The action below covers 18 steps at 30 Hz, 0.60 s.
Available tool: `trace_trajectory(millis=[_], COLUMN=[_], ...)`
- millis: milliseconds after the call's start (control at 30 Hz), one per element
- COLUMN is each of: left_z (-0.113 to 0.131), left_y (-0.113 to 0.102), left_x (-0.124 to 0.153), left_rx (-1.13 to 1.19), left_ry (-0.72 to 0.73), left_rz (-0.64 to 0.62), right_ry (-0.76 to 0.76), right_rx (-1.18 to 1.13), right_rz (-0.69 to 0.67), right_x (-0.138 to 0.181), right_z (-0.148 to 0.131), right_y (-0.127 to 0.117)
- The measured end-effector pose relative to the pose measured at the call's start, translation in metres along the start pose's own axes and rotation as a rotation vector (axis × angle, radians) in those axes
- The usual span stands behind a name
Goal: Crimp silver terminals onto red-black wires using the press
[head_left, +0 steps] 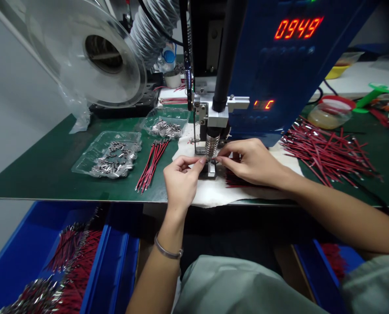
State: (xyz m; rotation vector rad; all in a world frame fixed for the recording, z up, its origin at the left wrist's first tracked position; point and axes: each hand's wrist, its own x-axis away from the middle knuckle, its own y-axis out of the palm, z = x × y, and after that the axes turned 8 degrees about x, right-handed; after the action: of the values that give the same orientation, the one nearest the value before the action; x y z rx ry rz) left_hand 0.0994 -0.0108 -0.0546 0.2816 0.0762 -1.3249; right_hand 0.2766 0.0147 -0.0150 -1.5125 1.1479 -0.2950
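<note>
Fingertips of my left hand (183, 179) are pinched together at the left side of a small metal fixture (211, 169). From the right, my right hand (255, 163) reaches to the same spot with thumb and fingers closed. Whatever each pinch holds is too small and hidden to name. Right above the fingertips stands the coiled metal spring (211, 146) of a blue bench machine (256, 78) with red digits. Under my right hand, red wires (236, 179) lie on a white cloth (210, 197), partly covered by the palm.
Left of the machine are two clear trays (79, 163) of small metal cylinders and a bundle of red wires (152, 163). A large wire pile (325, 152) lies right. A clear reel (60, 48) overhangs the green table (43, 161). Blue bins (98, 270) sit below its edge.
</note>
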Motion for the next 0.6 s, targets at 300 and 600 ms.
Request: trace_trajectory(millis=[300,600], left_z=[-0.0012,0.0003], left_y=[-0.0012,-0.0003], left_x=[0.0005,0.0007], left_rx=[-0.01,-0.006], left_ry=[-0.001,0.008], left_rz=[-0.006,-0.001], right_ry=[-0.007,-0.007], right_rx=[0.0,0.005], right_rz=[0.001,-0.009], right_x=[-0.0002,-0.0003], right_z=[-0.0008,-0.0008], right_y=[0.0008,-0.0003])
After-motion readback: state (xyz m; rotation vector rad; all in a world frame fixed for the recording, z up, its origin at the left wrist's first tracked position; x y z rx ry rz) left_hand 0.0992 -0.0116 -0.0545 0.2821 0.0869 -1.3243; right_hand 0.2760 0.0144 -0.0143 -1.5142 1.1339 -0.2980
